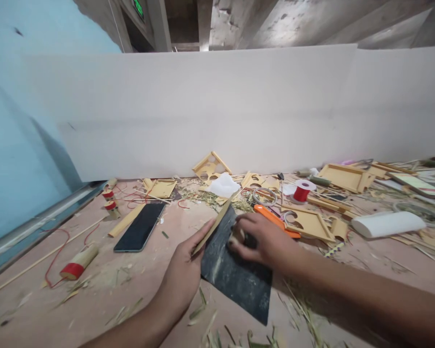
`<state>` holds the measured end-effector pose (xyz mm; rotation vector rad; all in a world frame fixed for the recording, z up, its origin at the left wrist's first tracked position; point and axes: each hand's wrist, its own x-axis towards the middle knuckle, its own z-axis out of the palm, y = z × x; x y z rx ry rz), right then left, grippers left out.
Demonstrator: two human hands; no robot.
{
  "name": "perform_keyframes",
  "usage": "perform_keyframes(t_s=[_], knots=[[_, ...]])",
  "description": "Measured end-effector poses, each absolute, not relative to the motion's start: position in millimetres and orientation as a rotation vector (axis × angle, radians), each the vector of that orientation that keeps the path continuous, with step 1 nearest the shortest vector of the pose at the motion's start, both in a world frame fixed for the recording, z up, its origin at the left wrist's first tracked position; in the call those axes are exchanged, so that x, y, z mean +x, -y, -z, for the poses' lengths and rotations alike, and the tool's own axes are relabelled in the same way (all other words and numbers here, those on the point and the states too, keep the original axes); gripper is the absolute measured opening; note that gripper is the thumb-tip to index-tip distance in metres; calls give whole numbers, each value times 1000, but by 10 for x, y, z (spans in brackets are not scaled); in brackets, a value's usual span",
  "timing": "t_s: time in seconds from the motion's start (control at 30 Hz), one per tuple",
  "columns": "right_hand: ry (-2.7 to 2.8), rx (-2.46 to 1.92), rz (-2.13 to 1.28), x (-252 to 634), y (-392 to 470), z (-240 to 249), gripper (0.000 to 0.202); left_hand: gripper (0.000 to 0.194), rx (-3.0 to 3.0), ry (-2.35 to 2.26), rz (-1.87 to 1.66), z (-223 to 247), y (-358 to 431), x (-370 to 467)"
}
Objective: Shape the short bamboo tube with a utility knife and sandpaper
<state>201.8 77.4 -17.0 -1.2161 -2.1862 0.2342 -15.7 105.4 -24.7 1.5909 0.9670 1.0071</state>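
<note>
A dark sheet of sandpaper (235, 285) with pale dust streaks is bent upward along its left side, where its tan back shows. My left hand (188, 261) pinches that raised edge between thumb and fingers. Over the dark face, my right hand (261, 239) is closed around a small bamboo piece (236, 238). One end of the piece peeks out by the fingertips, against or just above the sandpaper; the rest is hidden by the fingers.
A black phone (139, 227) and a red-banded bamboo tube (79, 261) lie left. Behind the hands are an orange cutter (275, 220), a red thread spool (302, 191) and cut wooden panels (308, 223). A white board (217, 111) stands behind; shavings litter the table (105, 299).
</note>
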Motion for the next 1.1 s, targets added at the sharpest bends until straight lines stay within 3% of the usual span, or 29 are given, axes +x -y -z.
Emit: perform_keyframes(t_s=[0.1,0.23,0.37,0.5,0.63,0.73,0.87,0.93,1.0,1.1], knots=[[2338,-1034,-352,2023,-777,183,19,58,1592,-978,-1015,245,-1050,-159],[2122,-1306,-260,2041,-782,170,15,56,1570,-980,-1005,247,-1056,-156],[2313,-1029,-415,2049,-785,146,20,55,1574,-984,-1014,242,-1061,-152],[2097,-1349,-251,2033,-804,171,16,54,1571,-978,-1019,245,-1064,-152],[2321,-1039,-354,2038,-853,218,23,51,1583,-965,-1023,252,-1068,-153],[2196,-1294,-214,2185,-983,147,19,52,1584,-952,-1026,242,-1068,-153],[2099,-1227,-98,2395,-1043,-84,11,57,1546,-941,-1000,214,-1064,-152],[1937,-1215,-78,2453,-1009,-187,21,60,1539,-950,-1001,209,-1061,-148],[1730,-1277,-211,2486,-986,-241,32,59,1551,-972,-1009,212,-1060,-145],[1408,-1298,-711,2496,-1016,-224,35,56,1611,-989,-1018,202,-1082,-161]])
